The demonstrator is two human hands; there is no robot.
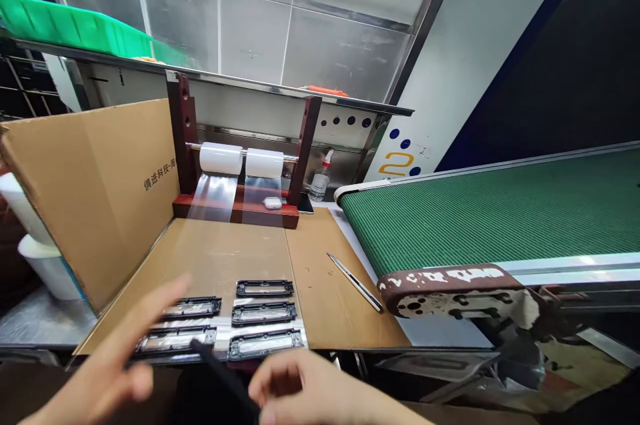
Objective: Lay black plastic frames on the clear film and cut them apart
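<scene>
Several black rectangular plastic frames [264, 313] lie on clear film on the cardboard-covered table, in two columns. My left hand [107, 365], smeared by motion, hovers over the left column with its fingers spread and nothing in them. At the table's front edge, my right hand [305, 388] has its thumb and fingers closed on a long black part [225, 375]. That part is blurred and slants up to the left, its far tip in front of a frame in the left column [175, 338]. Its exact kind does not show.
Two film rolls [220, 159] hang on a dark red wooden stand [306, 145], film trailing down. A white case [273, 203] rests on its base. A craft knife [355, 281] lies right of the frames. A bottle [320, 178], cardboard panel [110, 185] and green conveyor belt [475, 218] surround the workspace.
</scene>
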